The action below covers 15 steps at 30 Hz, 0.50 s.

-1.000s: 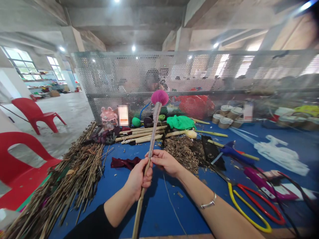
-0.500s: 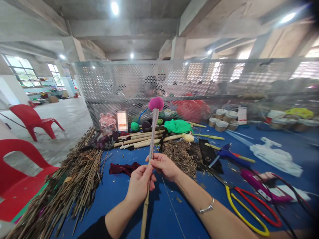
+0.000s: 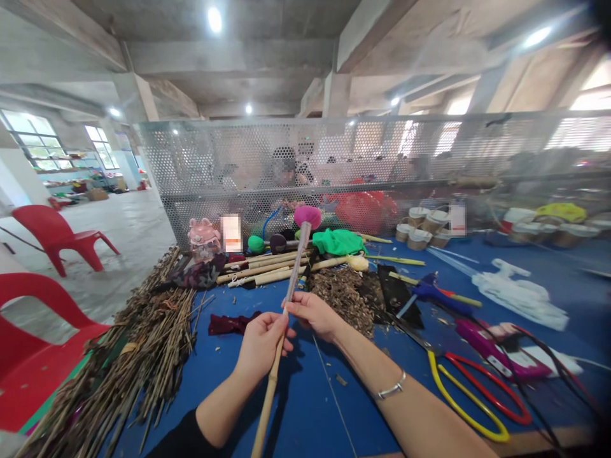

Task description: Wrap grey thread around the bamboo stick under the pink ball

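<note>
A bamboo stick (image 3: 268, 397) with a round magenta cloth head (image 3: 307, 217) slants up and away in front of me. Shiny silvery wrapping (image 3: 296, 267) covers its upper shaft, just below the head. My left hand (image 3: 262, 346) is closed around the bare bamboo. Slightly higher, my right hand (image 3: 312, 313) pinches the stick near the wrapping's lower end. Below the right hand a thin pale thread (image 3: 334, 388) runs down over the table. A dark red cloth (image 3: 231, 324) lies left of the hands.
Dry twigs (image 3: 147, 350) are heaped at the left. Brown chips (image 3: 338, 296), bamboo sticks (image 3: 267, 262) and a green cloth (image 3: 338, 242) lie ahead. Red-and-yellow-handled shears (image 3: 470, 381), a purple tool (image 3: 501, 350) with cables, and a blue glue gun (image 3: 424, 289) lie right. A perforated metal screen (image 3: 229, 152) stands behind.
The stick's magenta head has tipped lower and to the right, while its bottom end has swung left. Both hands keep their hold, and the view has shifted slightly.
</note>
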Tool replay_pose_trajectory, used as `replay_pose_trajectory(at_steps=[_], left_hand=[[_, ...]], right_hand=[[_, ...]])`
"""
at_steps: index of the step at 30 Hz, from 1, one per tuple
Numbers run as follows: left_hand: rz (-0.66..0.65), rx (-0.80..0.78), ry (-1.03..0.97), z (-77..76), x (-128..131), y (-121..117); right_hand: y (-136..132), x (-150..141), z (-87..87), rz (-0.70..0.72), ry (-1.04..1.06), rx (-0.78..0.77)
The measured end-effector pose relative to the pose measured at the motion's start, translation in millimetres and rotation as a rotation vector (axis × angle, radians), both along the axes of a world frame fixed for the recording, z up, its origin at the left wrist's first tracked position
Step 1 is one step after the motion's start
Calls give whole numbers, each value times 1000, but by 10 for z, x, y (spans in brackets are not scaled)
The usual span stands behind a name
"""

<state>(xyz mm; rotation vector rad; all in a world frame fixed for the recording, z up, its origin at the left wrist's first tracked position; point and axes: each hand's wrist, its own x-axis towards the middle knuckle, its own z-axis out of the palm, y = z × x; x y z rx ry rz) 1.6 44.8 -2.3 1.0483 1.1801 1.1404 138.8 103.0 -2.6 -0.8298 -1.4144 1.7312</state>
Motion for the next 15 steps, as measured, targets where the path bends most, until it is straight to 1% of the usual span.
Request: replay_pose_trajectory(at_steps=[2, 4, 6, 8, 10, 11, 13, 15], left_hand=[[-34, -35, -120, -4, 14, 2], [-81, -52, -148, -31, 4, 14], [-103, -44, -93, -65, -30, 38], [-87, -10, -9, -87, -74, 68], [-69, 11, 47, -87, -113, 93], [-79, 1, 45, -78, -126, 99], [-124, -48, -28, -45, -134, 97], [-191, -97, -149, -6, -123, 76]], right_hand=[[11, 18, -4, 44, 17, -19], [16, 8, -7, 28, 22, -18], [18, -26, -12, -25, -2, -3], [18, -62, -20, -80, -45, 21], [18, -79, -30, -116, -82, 53], [18, -76, -35, -119, -92, 59], [16, -50, -40, -83, -84, 34], [12, -8, -39, -16, -34, -35]])
